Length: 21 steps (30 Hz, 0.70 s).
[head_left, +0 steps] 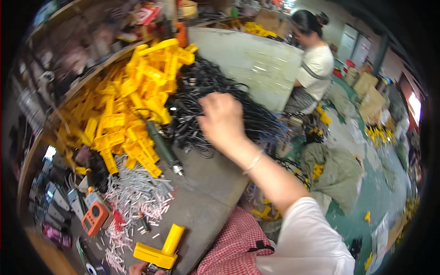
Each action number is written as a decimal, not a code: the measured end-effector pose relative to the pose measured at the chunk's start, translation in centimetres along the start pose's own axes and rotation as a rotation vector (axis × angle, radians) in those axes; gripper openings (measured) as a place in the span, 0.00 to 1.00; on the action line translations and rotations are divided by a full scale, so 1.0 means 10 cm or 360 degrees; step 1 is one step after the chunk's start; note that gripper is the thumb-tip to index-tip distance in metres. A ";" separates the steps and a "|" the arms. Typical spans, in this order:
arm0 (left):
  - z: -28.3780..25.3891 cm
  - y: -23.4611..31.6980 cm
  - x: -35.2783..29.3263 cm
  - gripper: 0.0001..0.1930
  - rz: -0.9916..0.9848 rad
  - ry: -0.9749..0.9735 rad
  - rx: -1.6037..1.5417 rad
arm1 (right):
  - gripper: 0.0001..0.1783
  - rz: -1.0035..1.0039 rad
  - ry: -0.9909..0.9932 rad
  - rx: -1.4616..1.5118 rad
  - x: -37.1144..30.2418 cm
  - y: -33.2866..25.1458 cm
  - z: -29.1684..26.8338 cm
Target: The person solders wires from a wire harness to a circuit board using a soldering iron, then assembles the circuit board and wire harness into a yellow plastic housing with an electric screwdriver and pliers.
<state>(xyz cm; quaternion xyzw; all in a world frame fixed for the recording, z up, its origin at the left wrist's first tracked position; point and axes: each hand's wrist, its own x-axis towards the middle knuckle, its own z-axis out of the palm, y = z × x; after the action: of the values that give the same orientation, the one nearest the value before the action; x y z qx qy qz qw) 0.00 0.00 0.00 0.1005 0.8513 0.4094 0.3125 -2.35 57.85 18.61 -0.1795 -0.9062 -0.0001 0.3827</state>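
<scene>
My right hand [222, 117] reaches out over a heap of black cables [197, 82] at the back of the table. Its fingers are bent and slightly blurred, with a gap between thumb and fingers, and no cable shows in them. At the lower edge, only the fingertips of my left hand [137, 269] show. They are closed at the bottom of a yellow T-shaped plastic part [160, 250], beside a small dark metallic bit. Left of the cables rises a big pile of similar yellow plastic parts [126, 110]. A dark green electric screwdriver [164, 149] lies against that pile.
Many short white tubes [137, 197] are scattered on the grey table [206, 183]. An orange device [95, 215] stands at the left. Behind the cables is a pale upright board [247, 59]. Another person [316, 64] works beyond it. Sacks [334, 174] lie on the green floor.
</scene>
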 end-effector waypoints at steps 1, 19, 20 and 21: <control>0.35 1.31 -0.82 0.25 0.0414 0.0941 0.0398 | 0.26 0.0031 0.0028 -0.0280 -0.09 0.20 -0.16; 0.24 1.39 -0.55 0.35 0.0889 0.0834 0.0539 | 0.23 -0.0115 -0.0564 0.0003 0.98 0.28 -0.01; 0.22 1.36 -0.52 0.35 0.0952 0.0849 0.0576 | 0.24 0.0414 -0.1428 0.0236 1.08 0.15 -0.05; 0.23 1.36 -0.51 0.34 0.0942 0.0849 0.0631 | 0.22 0.0564 -0.1867 0.0351 1.14 -0.03 -0.14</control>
<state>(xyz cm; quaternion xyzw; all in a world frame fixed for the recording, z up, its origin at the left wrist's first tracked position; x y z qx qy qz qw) 4.28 8.03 11.50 0.2887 0.8987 0.3218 -0.0742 -8.78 61.08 27.55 -0.2569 -0.9167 0.2557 -0.1684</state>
